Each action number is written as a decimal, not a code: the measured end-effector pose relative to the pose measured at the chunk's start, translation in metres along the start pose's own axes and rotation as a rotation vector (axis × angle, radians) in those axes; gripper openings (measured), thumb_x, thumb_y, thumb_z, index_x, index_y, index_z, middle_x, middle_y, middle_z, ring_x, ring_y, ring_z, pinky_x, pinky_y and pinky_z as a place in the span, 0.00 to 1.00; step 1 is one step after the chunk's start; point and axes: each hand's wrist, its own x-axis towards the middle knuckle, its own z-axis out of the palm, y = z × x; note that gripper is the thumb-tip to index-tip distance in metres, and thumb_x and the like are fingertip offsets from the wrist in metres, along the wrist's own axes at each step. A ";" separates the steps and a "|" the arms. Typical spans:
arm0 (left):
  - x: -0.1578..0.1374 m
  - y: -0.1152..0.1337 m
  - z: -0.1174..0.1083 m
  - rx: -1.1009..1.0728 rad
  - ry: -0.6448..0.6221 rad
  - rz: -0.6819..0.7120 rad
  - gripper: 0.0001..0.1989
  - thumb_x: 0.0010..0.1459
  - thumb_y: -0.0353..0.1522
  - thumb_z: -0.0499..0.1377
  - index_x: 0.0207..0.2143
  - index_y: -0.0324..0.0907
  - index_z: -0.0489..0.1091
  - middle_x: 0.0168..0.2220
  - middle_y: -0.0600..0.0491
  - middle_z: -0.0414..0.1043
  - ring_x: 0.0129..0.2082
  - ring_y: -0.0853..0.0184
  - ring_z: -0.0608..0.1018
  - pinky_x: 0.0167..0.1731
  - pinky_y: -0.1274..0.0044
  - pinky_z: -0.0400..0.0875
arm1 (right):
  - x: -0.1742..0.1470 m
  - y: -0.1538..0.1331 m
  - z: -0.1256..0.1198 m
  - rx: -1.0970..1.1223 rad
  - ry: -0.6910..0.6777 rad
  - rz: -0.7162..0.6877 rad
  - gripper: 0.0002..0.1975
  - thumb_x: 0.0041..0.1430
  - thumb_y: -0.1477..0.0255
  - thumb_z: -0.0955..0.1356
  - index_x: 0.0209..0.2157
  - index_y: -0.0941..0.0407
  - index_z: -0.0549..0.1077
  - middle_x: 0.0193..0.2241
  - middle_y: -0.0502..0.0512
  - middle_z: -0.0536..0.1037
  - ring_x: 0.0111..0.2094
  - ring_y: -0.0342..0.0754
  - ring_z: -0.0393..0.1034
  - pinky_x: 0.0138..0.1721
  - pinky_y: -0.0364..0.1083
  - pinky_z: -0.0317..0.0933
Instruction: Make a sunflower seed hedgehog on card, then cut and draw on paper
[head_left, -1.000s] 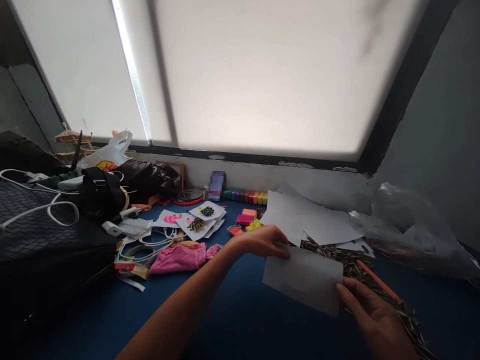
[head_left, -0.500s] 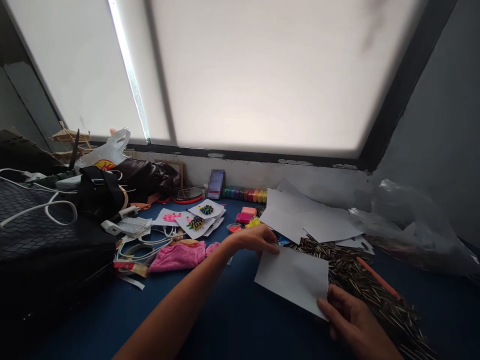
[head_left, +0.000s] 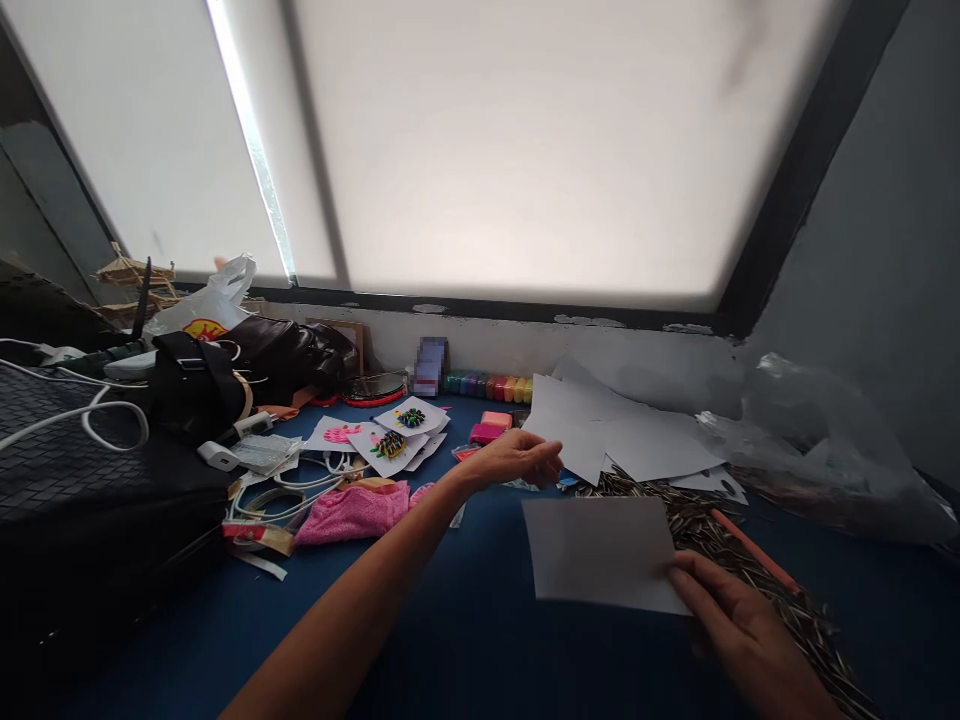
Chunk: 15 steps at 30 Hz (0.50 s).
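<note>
My right hand (head_left: pixel 739 615) pinches the right edge of a small white sheet of paper (head_left: pixel 600 550), thumb on top. The sheet is held above the blue tabletop, its left side free. Beyond it my left hand (head_left: pixel 521 458) reaches over the table, apart from the paper, with loosely bent fingers and nothing visible in them. Near that hand lie pink and salmon blocks (head_left: pixel 491 427) and larger white sheets (head_left: pixel 622 430). A spread of dark striped sunflower seeds (head_left: pixel 720 560) lies behind and beside the held sheet, with an orange stick (head_left: pixel 754 550) on it.
Small white cards with colourful decorated shapes (head_left: pixel 390 445) lie left of centre, near a pink cloth (head_left: pixel 352 515) and white cables. A black bag (head_left: pixel 97 510) fills the left. A row of coloured packs (head_left: pixel 491 387) stands by the wall. A clear plastic bag (head_left: pixel 832 470) lies right.
My left hand has let go of the paper's far left corner and moved slightly up from it. My right hand has shifted a little right with the sheet, which has tilted.
</note>
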 end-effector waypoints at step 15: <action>0.003 0.019 0.050 -0.094 0.097 0.103 0.13 0.54 0.30 0.58 0.44 0.40 0.67 0.38 0.50 0.73 0.31 0.70 0.73 0.29 0.80 0.66 | -0.007 -0.011 0.018 0.268 -0.170 0.089 0.32 0.48 0.51 0.71 0.49 0.57 0.70 0.34 0.57 0.79 0.32 0.52 0.74 0.24 0.43 0.67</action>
